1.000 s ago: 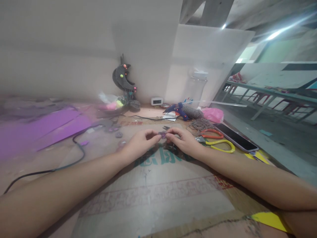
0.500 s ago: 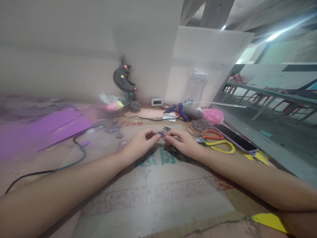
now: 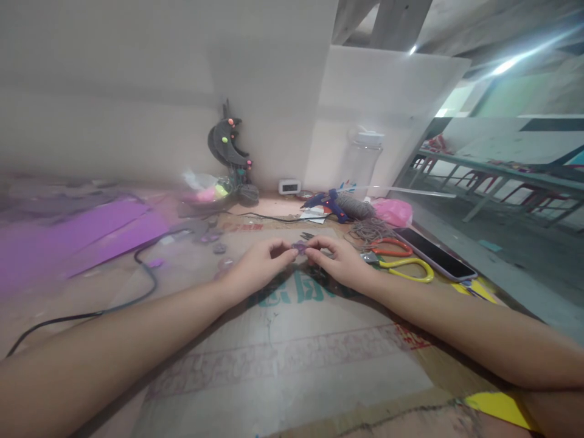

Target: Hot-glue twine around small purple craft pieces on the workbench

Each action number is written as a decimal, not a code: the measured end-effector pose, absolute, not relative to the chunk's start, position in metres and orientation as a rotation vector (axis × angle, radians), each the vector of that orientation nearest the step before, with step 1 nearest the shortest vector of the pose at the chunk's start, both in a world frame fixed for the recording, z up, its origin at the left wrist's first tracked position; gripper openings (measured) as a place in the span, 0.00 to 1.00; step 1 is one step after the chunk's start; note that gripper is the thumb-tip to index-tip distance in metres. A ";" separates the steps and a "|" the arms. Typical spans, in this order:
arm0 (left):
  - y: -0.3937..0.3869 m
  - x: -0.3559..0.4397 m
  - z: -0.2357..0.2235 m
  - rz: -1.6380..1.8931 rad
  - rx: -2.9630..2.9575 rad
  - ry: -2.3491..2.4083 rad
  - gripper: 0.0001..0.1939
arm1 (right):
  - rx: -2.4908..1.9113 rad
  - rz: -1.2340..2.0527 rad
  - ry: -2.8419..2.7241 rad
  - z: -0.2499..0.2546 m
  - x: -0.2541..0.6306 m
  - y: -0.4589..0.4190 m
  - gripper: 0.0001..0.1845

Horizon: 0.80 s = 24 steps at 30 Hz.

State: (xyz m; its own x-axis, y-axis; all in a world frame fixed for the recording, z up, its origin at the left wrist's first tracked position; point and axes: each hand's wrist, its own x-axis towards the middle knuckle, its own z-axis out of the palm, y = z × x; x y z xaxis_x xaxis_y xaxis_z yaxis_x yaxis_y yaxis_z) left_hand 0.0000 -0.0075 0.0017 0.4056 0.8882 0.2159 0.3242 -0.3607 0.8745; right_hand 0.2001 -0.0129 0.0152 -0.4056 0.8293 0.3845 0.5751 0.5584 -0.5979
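A small purple piece point(image 3: 300, 247), perhaps a flower shape, is held between both hands over the middle of the table. My left hand point(image 3: 267, 260) pinches its left side between thumb and forefinger. On its other side, the thumb and forefinger of my right hand point(image 3: 336, 260) are closed on it too. The piece is too small for its details to show. Just behind the fingertips lie the dark tips of a pointed tool point(image 3: 307, 236). Small round grey pieces point(image 3: 219, 248) lie to the left of my left hand.
Yellow-handled scissors point(image 3: 410, 267), orange-handled scissors point(image 3: 392, 246), a phone point(image 3: 433, 252) and grey yarn point(image 3: 371, 233) lie on the right. Behind are a blue glue gun point(image 3: 326, 202), a small clock point(image 3: 289, 187) and a clear bottle point(image 3: 362, 161). Purple sheets point(image 3: 104, 234) and a black cable point(image 3: 152, 280) lie left.
My right fingertips have closed on the purple piece, which looks turned and flatter between both hands. My left fingertips have shifted slightly right. Everything else stays in place.
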 end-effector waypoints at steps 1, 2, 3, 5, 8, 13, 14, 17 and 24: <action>-0.007 0.000 0.001 0.907 1.882 1.044 0.15 | -1.129 0.494 -2.127 0.016 0.200 -0.013 0.10; -0.008 0.000 0.001 0.898 1.879 1.050 0.16 | -1.135 0.497 -2.125 0.016 0.200 -0.014 0.10; -0.008 0.000 0.002 0.889 1.880 1.054 0.16 | -1.140 0.502 -2.124 0.016 0.200 -0.014 0.10; -0.009 0.000 0.003 0.869 1.884 1.053 0.17 | -1.147 0.515 -2.122 0.017 0.201 -0.015 0.11; -0.010 0.000 0.005 0.847 1.893 1.053 0.17 | -1.151 0.520 -2.119 0.017 0.201 -0.015 0.10; -0.010 0.001 0.005 0.890 1.879 1.003 0.15 | -1.143 0.483 -2.123 0.015 0.201 -0.014 0.10; -0.010 0.001 0.005 0.911 1.876 0.991 0.15 | -1.144 0.475 -2.124 0.015 0.200 -0.014 0.09; -0.010 0.001 0.004 0.938 1.891 1.003 0.14 | -1.137 0.462 -2.136 0.015 0.200 -0.013 0.09; -0.011 0.002 0.005 0.956 1.881 1.035 0.13 | -1.121 0.510 -2.110 0.017 0.200 -0.015 0.09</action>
